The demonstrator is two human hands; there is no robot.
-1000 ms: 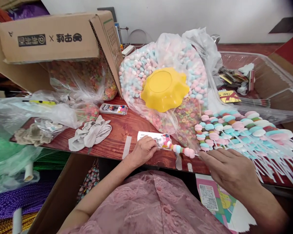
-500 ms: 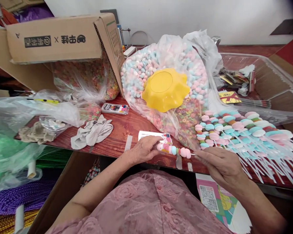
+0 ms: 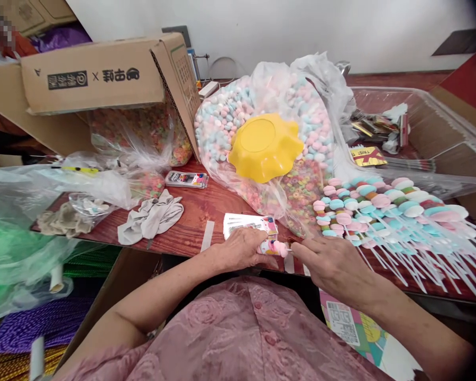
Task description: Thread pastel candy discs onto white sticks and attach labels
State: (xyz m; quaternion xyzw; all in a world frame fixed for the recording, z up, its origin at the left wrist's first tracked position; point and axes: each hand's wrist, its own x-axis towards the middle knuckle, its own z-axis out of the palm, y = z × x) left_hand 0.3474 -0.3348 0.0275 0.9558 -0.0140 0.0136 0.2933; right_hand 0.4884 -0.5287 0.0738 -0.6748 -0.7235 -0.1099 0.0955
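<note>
My left hand [image 3: 241,248] is closed around a small printed wrapper [image 3: 265,246] near the table's front edge. Most of a marshmallow skewer [image 3: 280,248] is hidden by the wrapper and the fingers; only its pink end sticks out to the right. My right hand [image 3: 331,264] pinches the stick of that skewer just beyond the pink marshmallows. A stack of printed wrappers [image 3: 232,222] lies flat behind my left hand. To the right, several finished-looking marshmallow skewers [image 3: 381,206] are piled with their white sticks pointing toward the front right.
A yellow scalloped bowl [image 3: 265,148] rests upside down on a large clear bag of marshmallows [image 3: 317,121]. An open cardboard box [image 3: 99,74] stands at the left. Grey gloves [image 3: 153,217] lie on the table [image 3: 192,206]. A clear plastic bin [image 3: 432,127] sits at the back right.
Both hands have come closer together. The skewer has slid left, so its coloured middle pieces are covered and only the pink end shows.
</note>
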